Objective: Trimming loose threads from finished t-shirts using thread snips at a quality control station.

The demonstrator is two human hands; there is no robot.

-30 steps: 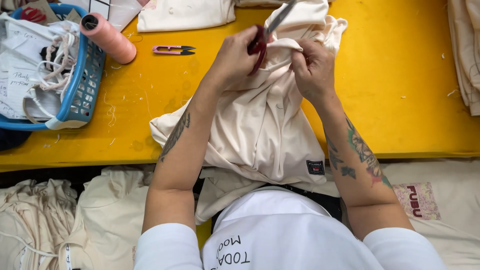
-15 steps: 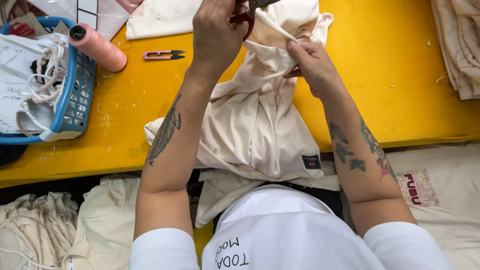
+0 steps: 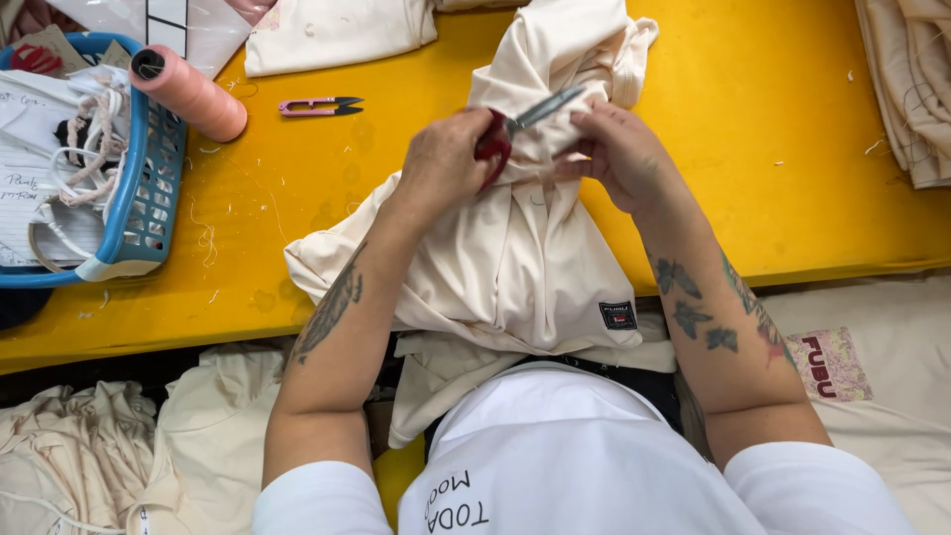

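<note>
A cream garment (image 3: 515, 267) with a small dark label lies bunched on the yellow table (image 3: 783, 168), reaching down to my lap. My left hand (image 3: 441, 163) grips red-handled scissors (image 3: 520, 124), whose steel blades point up and right against the fabric. My right hand (image 3: 619, 154) pinches a fold of the same garment just right of the blades. Both hands meet over the garment's middle.
A pink thread snipper (image 3: 319, 105) and a pink thread cone (image 3: 188, 94) lie at the left. A blue basket (image 3: 139, 213) holds papers and cords. Folded cream cloth lies at the top (image 3: 337, 30) and right edge (image 3: 911, 89). More cream garments (image 3: 119, 456) hang below the table.
My hands lifted the garment and scissors toward the table's far side, then came back down. The scissors blades now lie lower, against the fold that my right hand holds.
</note>
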